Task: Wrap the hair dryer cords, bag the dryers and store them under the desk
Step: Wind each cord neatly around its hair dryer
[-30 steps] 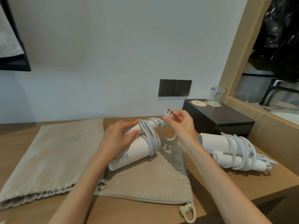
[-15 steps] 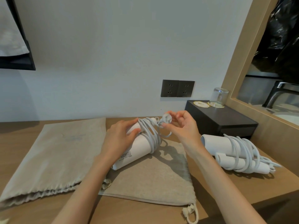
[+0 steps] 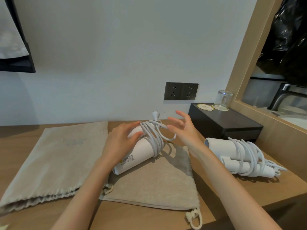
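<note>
Take the small bag (image 3: 157,183) as your marker. The first dryer (image 3: 139,155) lies tilted on its far left part. Your left hand (image 3: 119,143) is curled around the dryer's upper end and steadies it. Your right hand (image 3: 184,130) hangs above the bag's far edge, fingers spread and gripping nothing, just beside the cord (image 3: 154,138).

That cord sits in coils around the dryer. One slack loop hangs on the right and the plug (image 3: 155,114) pokes up behind, so the wrap looks nearly done but may want tucking. The second dryer (image 3: 232,153) rests on the surface (image 3: 132,216) to the right of the small bag, its cord fully wound.

Bagging has not begun, I judge. The small bag lies flat under the first dryer, and the large bag (image 3: 54,156) lies flat to its left. Both dryers are yet to be bagged and stowed under the desk.
</note>
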A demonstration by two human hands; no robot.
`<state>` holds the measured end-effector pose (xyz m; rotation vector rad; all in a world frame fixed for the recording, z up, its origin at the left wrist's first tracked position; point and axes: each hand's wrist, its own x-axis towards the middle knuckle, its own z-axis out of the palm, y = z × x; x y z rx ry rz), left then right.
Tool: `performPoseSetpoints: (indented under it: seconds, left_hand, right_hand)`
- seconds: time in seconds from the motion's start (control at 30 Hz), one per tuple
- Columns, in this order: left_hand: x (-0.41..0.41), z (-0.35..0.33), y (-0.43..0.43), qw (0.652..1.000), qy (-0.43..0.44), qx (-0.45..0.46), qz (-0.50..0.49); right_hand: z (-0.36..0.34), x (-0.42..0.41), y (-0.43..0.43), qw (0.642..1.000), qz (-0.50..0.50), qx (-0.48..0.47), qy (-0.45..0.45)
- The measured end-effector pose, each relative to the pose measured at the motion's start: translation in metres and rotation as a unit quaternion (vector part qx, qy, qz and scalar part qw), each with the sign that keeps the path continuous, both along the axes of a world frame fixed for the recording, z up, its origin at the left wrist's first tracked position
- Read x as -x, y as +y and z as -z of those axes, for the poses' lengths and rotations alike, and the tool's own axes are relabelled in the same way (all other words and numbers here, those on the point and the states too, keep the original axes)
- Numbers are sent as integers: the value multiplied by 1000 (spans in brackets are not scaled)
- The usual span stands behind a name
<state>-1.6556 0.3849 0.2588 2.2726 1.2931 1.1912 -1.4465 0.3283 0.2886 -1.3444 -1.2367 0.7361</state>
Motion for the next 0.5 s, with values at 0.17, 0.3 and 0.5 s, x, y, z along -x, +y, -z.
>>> performPoseSetpoints:
  seconds: [0.17,0.3,0.5]
  left_hand:
    - [0,-1,-2,1000,0,1,-2]
    - [4,-5,-2,999,5,31,22]
    - [14,-5,3,991,12,117,-58]
  right_hand:
    - [13,3,0,999,0,24,-36]
    - [14,7,-2,994,-35,46,-92]
    - [14,22,14,969,-18,94,-227]
